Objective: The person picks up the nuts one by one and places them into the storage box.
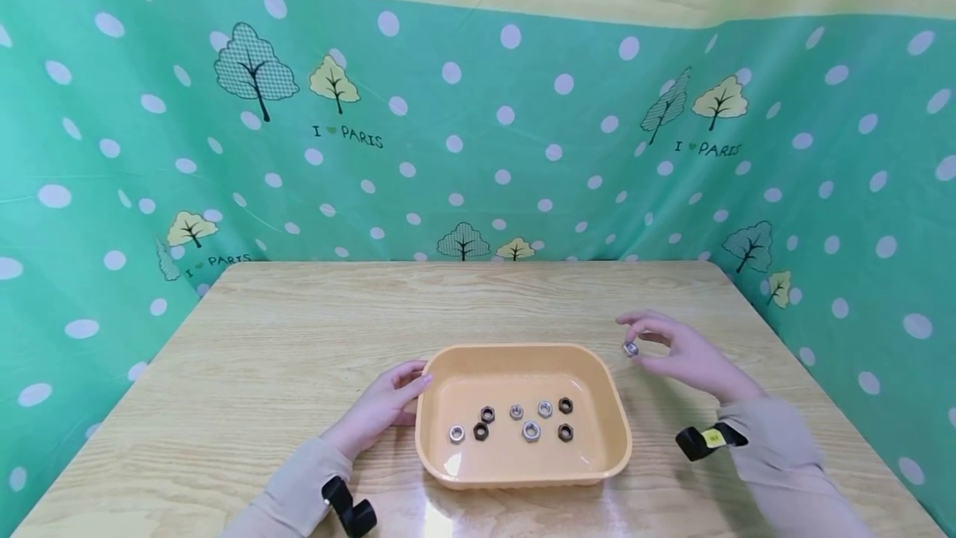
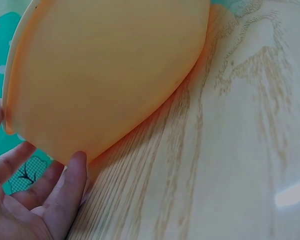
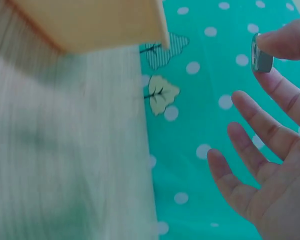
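Note:
My right hand point(image 1: 675, 351) is raised over the table to the right of an orange plastic tray point(image 1: 523, 476). Between thumb and index finger it pinches a silver hex nut point(image 3: 264, 56), while the other fingers spread apart in the right wrist view. At the tray's left end, my left hand point(image 1: 384, 401) holds the side, thumb at the rim and fingers against the outer wall point(image 2: 115, 75). Several hex nuts lie scattered on the tray floor, some silver, like this larger nut point(image 1: 531, 431), and some dark, like this black nut point(image 1: 565, 432).
The tray stands on a light wood-grain table point(image 1: 314, 314). Behind and beside the table hangs a green cloth point(image 1: 478, 131) with white dots and printed trees. Each sleeve carries a black wrist camera, one on the left point(image 1: 351, 509) and one on the right point(image 1: 702, 441).

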### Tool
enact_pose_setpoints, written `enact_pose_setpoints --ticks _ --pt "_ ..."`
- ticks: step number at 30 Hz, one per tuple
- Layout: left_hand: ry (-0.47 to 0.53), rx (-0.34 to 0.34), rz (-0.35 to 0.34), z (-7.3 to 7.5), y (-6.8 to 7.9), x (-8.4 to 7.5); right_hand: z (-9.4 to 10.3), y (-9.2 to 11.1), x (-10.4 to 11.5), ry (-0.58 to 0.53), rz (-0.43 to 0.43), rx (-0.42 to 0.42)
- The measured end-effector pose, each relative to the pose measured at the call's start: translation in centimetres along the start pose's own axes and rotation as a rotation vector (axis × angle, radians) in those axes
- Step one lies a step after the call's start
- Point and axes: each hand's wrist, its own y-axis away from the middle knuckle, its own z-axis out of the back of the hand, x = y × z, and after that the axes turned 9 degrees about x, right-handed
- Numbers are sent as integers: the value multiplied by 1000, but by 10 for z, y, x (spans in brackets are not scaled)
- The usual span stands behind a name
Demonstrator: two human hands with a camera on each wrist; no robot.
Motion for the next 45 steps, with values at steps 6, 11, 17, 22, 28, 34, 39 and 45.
enact_pose_setpoints --ticks 6,11,17,22,28,34,39,45 --pt "3 -13 4 1 0 3 -5 -19 14 -26 47 31" --pt "10 -10 3 2 -1 2 -10 -32 24 -43 72 57" --pt "14 -9 -3 2 -1 1 -16 -44 36 -53 100 82" --pt "13 -10 -2 2 -1 1 -24 -53 44 -56 108 101" --pt "18 -14 -2 1 0 1 -33 -60 49 -57 115 120" --pt "10 -27 -4 0 0 1 -40 -67 55 -63 144 158" --pt "10 -27 -5 0 1 0 -46 -73 58 -56 174 187" --pt "8 -19 -10 -1 2 -1 -53 -77 60 -111 188 219"
